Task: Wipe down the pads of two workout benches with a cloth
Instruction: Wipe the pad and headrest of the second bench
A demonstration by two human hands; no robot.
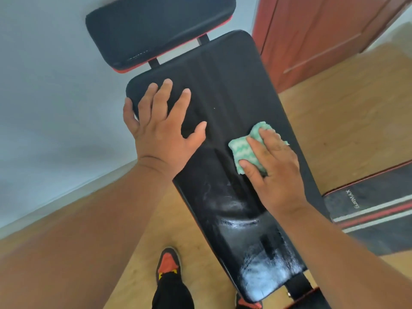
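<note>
A long black bench pad (pixel 225 90) runs from the upper middle down to the lower right, with dusty smears near its lower end. A smaller black pad with red trim (pixel 156 27) sits beyond its far end. My left hand (pixel 162 126) lies flat with spread fingers on the pad's upper left corner. My right hand (pixel 274 166) presses a folded green-and-white cloth (pixel 243 150) onto the pad's right half, fingers laid over it and thumb along its near edge. A second bench pad (pixel 374 210) with red and white stripes shows at the right.
A pale wall (pixel 44 85) stands to the left and a reddish wooden door (pixel 323 30) at the upper right. The floor (pixel 347 112) is light wood. My feet in red-and-black shoes (pixel 168 264) stand beside the bench's near end.
</note>
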